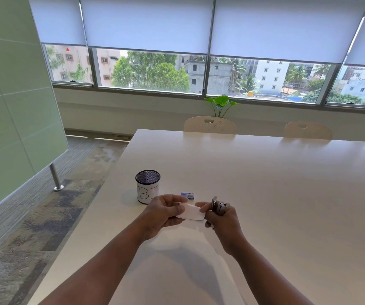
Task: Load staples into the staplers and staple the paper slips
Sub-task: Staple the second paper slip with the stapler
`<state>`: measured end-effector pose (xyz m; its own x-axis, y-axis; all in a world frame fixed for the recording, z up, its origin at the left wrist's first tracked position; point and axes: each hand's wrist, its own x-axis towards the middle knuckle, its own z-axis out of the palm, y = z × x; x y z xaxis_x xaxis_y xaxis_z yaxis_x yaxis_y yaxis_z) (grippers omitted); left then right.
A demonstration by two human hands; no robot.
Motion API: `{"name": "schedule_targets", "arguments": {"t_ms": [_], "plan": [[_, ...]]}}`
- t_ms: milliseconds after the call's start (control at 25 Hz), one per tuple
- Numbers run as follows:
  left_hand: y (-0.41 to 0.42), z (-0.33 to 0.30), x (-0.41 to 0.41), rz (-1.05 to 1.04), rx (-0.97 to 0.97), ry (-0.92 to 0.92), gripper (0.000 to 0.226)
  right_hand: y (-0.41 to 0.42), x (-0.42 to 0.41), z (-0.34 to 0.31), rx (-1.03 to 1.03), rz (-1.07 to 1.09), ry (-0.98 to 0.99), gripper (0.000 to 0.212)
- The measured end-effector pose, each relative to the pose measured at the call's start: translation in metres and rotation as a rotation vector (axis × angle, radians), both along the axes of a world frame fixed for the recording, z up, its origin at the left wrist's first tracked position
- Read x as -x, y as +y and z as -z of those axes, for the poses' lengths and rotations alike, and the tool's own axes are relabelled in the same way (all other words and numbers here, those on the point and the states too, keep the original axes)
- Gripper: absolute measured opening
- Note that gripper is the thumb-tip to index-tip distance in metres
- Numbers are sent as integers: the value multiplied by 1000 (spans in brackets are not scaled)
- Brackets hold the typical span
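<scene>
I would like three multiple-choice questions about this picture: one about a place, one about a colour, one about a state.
1. Where is the small staple box?
A. on the table behind the hands
B. inside the mesh cup
C. on a chair

2. What colour is the paper slip?
A. yellow
B. white
C. green

3. What is the right hand doing?
A. lying flat
B. pointing at the window
C. gripping a metal stapler

Answers: 1 A, it lies on the table beside the mesh cup. 2 B, the slip is plain white. 3 C, fingers curl round it.

Bright daylight, sharp picture.
Light enters through the windows (199, 73); soft shadows on the table (265, 183); edges bend.
</scene>
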<state>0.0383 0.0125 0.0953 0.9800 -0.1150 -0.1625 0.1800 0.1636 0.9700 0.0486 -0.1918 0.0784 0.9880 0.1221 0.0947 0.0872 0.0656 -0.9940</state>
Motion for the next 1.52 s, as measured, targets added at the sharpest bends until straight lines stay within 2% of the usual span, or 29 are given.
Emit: {"name": "schedule_targets", "arguments": {"t_ms": [80, 280, 440, 640, 760, 840, 1040, 1520], "plan": [[1, 2, -2, -50, -79, -71, 31, 0, 1, 1, 24, 21, -6, 32], [-2, 4, -5, -79, -287, -246, 36, 3, 0, -1, -1, -12, -28, 20], [-9, 3, -4, -45, -358, -319, 36, 7, -5, 5, 163, -84, -56, 10], [-9, 3, -2, -42, -356, -360, 39, 7, -2, 5, 205, -106, -88, 28], [-11, 1, -2, -20, -295, -356, 47, 10, 0, 1, 174, -86, -97, 12], [-13, 1, -2, -33, -188, -321, 49, 11, 1, -5, 114, -61, -81, 11], [-14, 7, -1, -115, 26, -186, 32, 9, 0, -4, 58, -8, -72, 9], [-12, 5, -4, -141, -3, -236, 23, 8, 2, -10, 84, -27, -37, 9]]}}
